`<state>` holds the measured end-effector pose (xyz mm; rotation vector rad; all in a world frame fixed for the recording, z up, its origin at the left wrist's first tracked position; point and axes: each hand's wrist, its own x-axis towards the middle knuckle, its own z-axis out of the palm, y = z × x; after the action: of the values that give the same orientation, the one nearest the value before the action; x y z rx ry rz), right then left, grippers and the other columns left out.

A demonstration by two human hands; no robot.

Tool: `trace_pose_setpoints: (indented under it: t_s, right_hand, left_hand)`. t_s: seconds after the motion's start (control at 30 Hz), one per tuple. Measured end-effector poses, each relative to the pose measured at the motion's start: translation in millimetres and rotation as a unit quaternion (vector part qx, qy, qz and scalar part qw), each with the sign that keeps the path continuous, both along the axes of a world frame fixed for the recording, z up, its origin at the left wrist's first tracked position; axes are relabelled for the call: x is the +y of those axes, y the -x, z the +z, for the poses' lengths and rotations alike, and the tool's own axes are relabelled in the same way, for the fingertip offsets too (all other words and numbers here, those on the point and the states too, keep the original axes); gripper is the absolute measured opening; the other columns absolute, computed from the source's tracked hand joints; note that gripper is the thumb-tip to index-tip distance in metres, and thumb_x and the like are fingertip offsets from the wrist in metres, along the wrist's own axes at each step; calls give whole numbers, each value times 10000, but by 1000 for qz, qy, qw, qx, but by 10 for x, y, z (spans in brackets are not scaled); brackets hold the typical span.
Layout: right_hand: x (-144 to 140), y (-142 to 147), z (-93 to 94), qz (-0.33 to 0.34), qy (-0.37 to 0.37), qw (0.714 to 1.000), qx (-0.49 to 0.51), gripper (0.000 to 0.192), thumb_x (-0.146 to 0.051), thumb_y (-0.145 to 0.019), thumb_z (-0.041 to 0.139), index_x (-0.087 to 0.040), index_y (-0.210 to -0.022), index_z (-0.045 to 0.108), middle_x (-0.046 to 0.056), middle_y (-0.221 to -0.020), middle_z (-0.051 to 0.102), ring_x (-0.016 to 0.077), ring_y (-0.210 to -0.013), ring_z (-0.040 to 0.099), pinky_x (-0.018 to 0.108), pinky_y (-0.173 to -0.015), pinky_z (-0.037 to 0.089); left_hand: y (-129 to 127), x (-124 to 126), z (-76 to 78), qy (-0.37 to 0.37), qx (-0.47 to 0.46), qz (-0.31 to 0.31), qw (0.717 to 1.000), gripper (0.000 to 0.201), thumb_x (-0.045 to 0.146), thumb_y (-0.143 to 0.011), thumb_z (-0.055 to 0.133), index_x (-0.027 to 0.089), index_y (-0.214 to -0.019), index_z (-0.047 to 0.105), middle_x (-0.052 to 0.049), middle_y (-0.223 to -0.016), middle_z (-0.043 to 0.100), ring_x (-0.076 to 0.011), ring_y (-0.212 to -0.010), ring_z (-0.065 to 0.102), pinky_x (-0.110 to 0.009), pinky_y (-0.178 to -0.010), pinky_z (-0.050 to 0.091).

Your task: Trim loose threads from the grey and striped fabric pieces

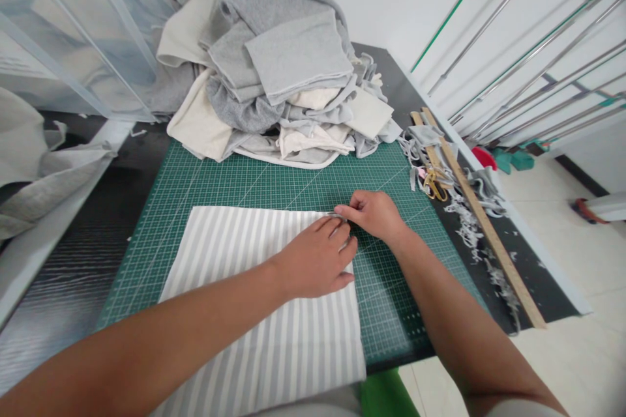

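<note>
A grey-and-white striped fabric (239, 244) lies spread on a green cutting mat (420, 260), and its near end runs over the table's front edge. Reaching across from the left, my left hand (320, 260) rests palm down on the fabric near its far right corner, its fingers slightly bent and apart. At that same corner my right hand (376, 216) pinches the fabric edge between thumb and fingers. The two hands almost touch, and the fingertips partly hide the corner.
Behind the fabric rises a heap of grey and cream cloth pieces (298, 55). Wooden strips (489, 228), gold-handled scissors (434, 186) and fabric scraps (467, 225) lie along the right side. Metal poles (518, 81) lean on the wall. More cloth (29, 156) hangs at left.
</note>
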<state>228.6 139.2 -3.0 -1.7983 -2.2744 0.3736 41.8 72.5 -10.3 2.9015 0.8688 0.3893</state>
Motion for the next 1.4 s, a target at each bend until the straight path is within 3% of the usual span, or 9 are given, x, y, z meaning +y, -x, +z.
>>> trace_pose_setpoints:
  t_s: [1.4]
  right_hand:
    - [19,34,-51,6,-25,999,-30,477,-652,-771,579,-212,-587,581,-19,-552,603,120,-519,505,265,-514,261]
  left_hand:
    - [13,-31,5,12,10,23,1000,537,541,-905,452,111,-1208,563,-162,-1288,529,-338,-1263,419,-481,-1073,296]
